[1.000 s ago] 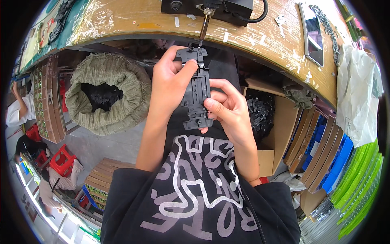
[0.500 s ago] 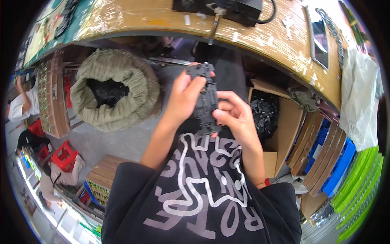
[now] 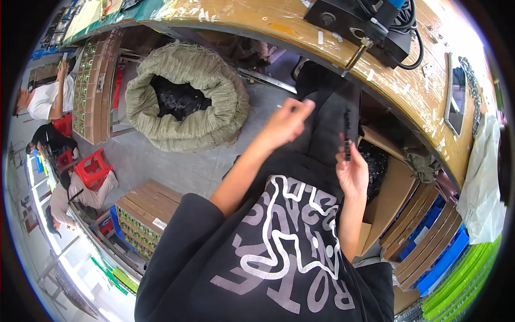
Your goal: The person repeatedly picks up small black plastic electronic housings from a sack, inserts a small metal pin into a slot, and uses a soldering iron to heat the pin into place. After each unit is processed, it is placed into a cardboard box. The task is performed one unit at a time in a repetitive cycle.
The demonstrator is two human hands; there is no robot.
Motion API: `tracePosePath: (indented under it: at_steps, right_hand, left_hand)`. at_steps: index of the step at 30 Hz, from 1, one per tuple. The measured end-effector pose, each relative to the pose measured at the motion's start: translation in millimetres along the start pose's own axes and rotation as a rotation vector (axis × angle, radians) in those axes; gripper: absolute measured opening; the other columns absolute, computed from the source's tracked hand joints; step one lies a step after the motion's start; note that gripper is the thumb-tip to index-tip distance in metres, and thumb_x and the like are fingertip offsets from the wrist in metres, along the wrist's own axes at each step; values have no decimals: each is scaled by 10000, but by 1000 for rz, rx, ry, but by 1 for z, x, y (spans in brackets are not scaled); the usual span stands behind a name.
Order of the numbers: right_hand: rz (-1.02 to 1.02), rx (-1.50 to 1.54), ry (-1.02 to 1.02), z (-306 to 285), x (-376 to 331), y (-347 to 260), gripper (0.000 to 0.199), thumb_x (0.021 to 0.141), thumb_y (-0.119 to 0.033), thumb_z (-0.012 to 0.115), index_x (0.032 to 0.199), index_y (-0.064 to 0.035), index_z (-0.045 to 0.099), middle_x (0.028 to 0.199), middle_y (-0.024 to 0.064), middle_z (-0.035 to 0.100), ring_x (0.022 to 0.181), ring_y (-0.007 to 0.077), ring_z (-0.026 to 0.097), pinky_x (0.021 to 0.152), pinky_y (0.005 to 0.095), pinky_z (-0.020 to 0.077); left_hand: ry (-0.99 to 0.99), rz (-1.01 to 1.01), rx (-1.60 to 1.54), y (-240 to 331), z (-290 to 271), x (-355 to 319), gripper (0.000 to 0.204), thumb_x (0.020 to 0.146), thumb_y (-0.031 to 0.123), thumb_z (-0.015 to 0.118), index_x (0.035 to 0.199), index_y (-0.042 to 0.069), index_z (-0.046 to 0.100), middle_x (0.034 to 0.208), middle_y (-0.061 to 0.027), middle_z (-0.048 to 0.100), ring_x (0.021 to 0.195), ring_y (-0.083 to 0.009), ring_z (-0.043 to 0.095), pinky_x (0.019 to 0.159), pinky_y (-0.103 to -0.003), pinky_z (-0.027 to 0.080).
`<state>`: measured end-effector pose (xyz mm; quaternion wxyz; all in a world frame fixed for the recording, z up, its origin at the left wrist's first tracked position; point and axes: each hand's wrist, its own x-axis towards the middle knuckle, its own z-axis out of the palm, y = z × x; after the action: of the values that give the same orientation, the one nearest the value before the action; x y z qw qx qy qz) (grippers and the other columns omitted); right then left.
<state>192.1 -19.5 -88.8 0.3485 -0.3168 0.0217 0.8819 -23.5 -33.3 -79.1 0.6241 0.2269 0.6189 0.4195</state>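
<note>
My right hand (image 3: pixel 353 170) grips the lower end of a long black plastic part (image 3: pixel 347 133), seen nearly edge-on and upright above my lap. My left hand (image 3: pixel 288 122) hovers to the left of it, away from the part, with its fingers curled in. Whether anything is inside those fingers is hidden, and the hand is slightly blurred. Left of my left hand stands a rolled-down woven sack (image 3: pixel 185 137) with black plastic pieces (image 3: pixel 179 100) inside. By my right hand is a cardboard box (image 3: pixel 394 201) holding more black pieces.
The wooden workbench (image 3: pixel 279 21) runs across the top, carrying a black machine (image 3: pixel 335 21) with a metal tip overhanging its edge. Stacked cartons (image 3: pixel 147 206) stand at lower left, near a red stool (image 3: pixel 95 169). Other people (image 3: pixel 51 99) are at far left. Blue trays (image 3: pixel 442 257) lie at right.
My hands have come apart. The left has released the black part and moved left of it; the right keeps the part, now turned edge-on. The view has shifted, so the bench machine appears further right.
</note>
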Motion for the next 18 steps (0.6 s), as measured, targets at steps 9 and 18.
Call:
tracePosePath:
  at_steps: [9, 18]
  right_hand:
    - [-713, 42, 744, -246, 15, -57, 309, 823, -231, 539, 1030, -27, 432, 1042, 161, 460, 823, 347, 548, 698, 424, 517]
    - [-706, 190, 813, -266, -43, -78, 374, 800, -156, 569, 1104, 13, 433, 1131, 162, 459, 1011, 325, 487, 877, 426, 430]
  left_hand:
    - [1142, 331, 783, -23, -227, -2, 314, 732, 341, 625, 762, 40, 543, 656, -82, 583, 613, -205, 557, 569, -311, 441]
    - [1004, -599, 1336, -77, -315, 40, 747, 751, 549, 486, 1268, 41, 305, 1276, -179, 338, 1165, -393, 300, 908, -494, 322]
